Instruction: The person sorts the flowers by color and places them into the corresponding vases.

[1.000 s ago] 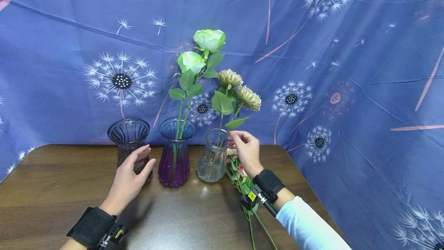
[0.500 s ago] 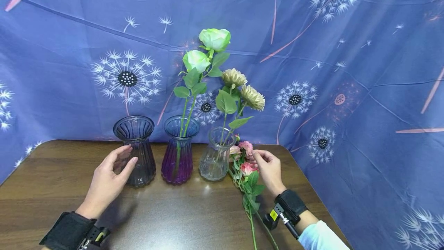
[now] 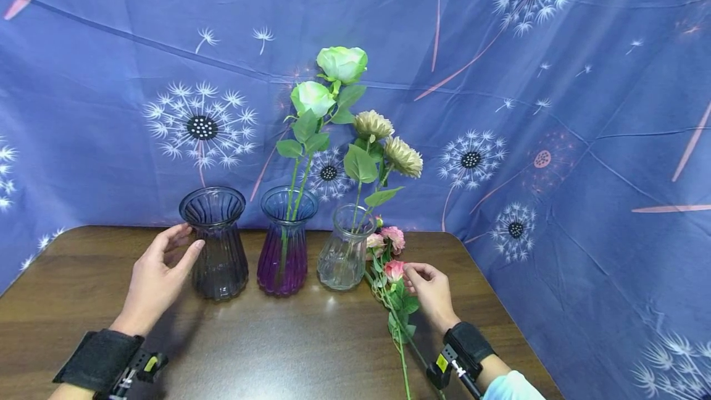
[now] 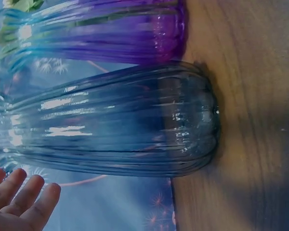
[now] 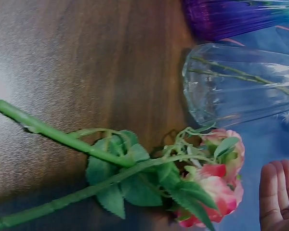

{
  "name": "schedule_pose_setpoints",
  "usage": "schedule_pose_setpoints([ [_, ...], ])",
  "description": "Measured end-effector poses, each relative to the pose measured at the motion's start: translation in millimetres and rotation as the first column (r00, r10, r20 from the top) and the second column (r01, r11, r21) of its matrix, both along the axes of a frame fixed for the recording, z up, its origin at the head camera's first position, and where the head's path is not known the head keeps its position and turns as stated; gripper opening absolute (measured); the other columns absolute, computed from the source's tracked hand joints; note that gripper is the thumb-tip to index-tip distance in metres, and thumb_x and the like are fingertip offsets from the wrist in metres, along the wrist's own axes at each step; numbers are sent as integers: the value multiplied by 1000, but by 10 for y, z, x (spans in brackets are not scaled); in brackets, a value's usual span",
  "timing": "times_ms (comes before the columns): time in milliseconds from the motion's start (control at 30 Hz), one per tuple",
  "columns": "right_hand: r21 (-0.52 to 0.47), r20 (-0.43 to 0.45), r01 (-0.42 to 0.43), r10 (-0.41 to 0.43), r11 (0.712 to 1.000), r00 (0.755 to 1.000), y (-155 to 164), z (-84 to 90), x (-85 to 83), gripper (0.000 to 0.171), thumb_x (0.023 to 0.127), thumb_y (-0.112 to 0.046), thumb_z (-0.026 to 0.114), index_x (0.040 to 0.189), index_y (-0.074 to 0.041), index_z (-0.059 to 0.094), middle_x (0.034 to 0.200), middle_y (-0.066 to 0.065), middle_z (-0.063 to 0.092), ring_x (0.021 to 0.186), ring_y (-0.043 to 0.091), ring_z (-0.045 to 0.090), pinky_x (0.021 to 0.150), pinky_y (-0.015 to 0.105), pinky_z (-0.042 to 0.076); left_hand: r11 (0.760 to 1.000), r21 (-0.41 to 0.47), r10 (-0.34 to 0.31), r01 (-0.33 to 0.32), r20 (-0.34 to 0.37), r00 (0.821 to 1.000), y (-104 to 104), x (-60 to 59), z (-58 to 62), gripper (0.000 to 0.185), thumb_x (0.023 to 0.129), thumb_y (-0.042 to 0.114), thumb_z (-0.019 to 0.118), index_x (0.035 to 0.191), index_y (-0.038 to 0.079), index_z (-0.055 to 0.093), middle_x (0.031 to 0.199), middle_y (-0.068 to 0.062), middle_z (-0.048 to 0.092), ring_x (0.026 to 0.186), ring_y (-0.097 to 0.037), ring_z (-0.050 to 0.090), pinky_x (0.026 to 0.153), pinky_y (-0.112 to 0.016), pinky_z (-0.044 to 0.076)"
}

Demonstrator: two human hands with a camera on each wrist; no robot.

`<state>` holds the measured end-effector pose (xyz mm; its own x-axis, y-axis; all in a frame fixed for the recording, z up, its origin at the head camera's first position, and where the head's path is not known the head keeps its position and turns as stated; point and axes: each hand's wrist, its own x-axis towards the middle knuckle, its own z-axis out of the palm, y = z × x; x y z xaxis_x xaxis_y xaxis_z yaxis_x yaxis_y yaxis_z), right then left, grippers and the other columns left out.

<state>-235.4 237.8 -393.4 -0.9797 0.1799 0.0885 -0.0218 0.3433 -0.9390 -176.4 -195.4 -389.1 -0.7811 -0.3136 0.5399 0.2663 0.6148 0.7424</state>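
- Behind the brown wooden table [image 3: 100, 289] hangs a blue cloth [image 3: 555, 110] printed with white dandelion heads.
- Three glass vases stand in one row near the back edge: a dark grey vase [image 3: 213, 242], a purple vase [image 3: 286, 241] and a clear vase [image 3: 344, 247].
- Two green roses [image 3: 328, 82] on long stems stand in the purple vase, and two beige flowers [image 3: 389, 141] stand in the clear one; the grey vase holds no flower.
- One spray of pink roses [image 3: 391, 258] lies flat on the table, just to the right of the clear vase, its stems pointing to the front edge.
- Left hand [image 3: 155, 279] is just beside the grey vase with relaxed, spread fingers; it holds nothing, and I cannot tell if the fingertips touch the glass.
- Right hand [image 3: 430, 292] is at the pink spray with fingers loosely bent; whether it touches a bloom I cannot tell, and it does not hold it.
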Motion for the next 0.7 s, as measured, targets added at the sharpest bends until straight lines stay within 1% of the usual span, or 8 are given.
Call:
schedule_pose_setpoints([
  [133, 32, 26, -5, 4, 999, 1000, 2, -76, 1, 24, 90, -12, 60, 102, 8, 63, 82, 16, 67, 66, 16, 63, 59, 27, 57, 999, 44, -8, 8, 8, 1000, -45, -50, 21, 49, 91, 22, 63, 134, 3, 48, 124, -23, 59, 94, 27, 38, 75, 6, 36],
  [167, 49, 40, -5, 3, 999, 999, -2, -93, 4, 24, 89, -12, 61, 102, 8, 64, 81, 15, 66, 66, 15, 63, 59, 27, 57, 999, 52, -12, 11, 21, 1000, -52, -59, 29, 51, 91, 23, 62, 135, 4, 47, 125, -24, 57, 99, 21, 44, 75, 7, 36],
  [200, 71, 56, -6, 2, 997, 998, -6, -107, 12, 24, 89, -12, 61, 102, 9, 63, 80, 14, 66, 66, 15, 62, 59, 27, 57, 998, 55, -13, 11, 31, 999, -57, -68, 32, 52, 91, 24, 63, 136, 5, 46, 126, -24, 57, 100, 20, 44, 76, 7, 36],
  [300, 141, 102, -20, 5, 990, 995, -16, -161, 40, 25, 87, -11, 62, 102, 9, 64, 81, 15, 67, 65, 13, 61, 59, 28, 57, 997, 71, -29, 23, 78, 997, -66, -91, 43, 56, 91, 27, 62, 138, 4, 43, 128, -25, 55, 115, -8, 56, 75, 8, 36],
  [367, 176, 129, -28, 5, 984, 992, -20, -203, 53, 24, 87, -11, 61, 101, 9, 64, 81, 16, 67, 65, 15, 62, 59, 29, 57, 997, 71, -36, 28, 110, 993, -73, -107, 38, 58, 91, 30, 61, 139, 3, 41, 129, -26, 54, 116, -31, 55, 74, 8, 35],
  [400, 189, 138, -36, 10, 981, 990, -20, -222, 60, 24, 87, -10, 62, 102, 9, 65, 81, 16, 66, 65, 15, 61, 59, 29, 56, 997, 71, -40, 31, 118, 992, -78, -118, 29, 59, 91, 30, 61, 139, 3, 41, 129, -26, 55, 117, -31, 55, 74, 8, 35],
  [433, 201, 145, -42, 13, 979, 989, -20, -243, 60, 24, 87, -11, 62, 101, 8, 65, 81, 16, 66, 65, 15, 61, 58, 28, 56, 997, 64, -42, 33, 132, 990, -86, -130, 20, 59, 92, 31, 60, 140, 3, 41, 129, -26, 54, 115, -40, 53, 73, 7, 35],
  [700, 251, 188, -62, 14, 966, 982, -1, -320, 56, 23, 85, -12, 65, 100, 5, 66, 75, 6, 64, 63, 12, 59, 52, 20, 49, 997, 61, -50, 43, 127, 991, -94, -169, -39, 58, 91, 31, 61, 139, 4, 43, 128, -25, 55, 116, -39, 53, 73, 6, 36],
])
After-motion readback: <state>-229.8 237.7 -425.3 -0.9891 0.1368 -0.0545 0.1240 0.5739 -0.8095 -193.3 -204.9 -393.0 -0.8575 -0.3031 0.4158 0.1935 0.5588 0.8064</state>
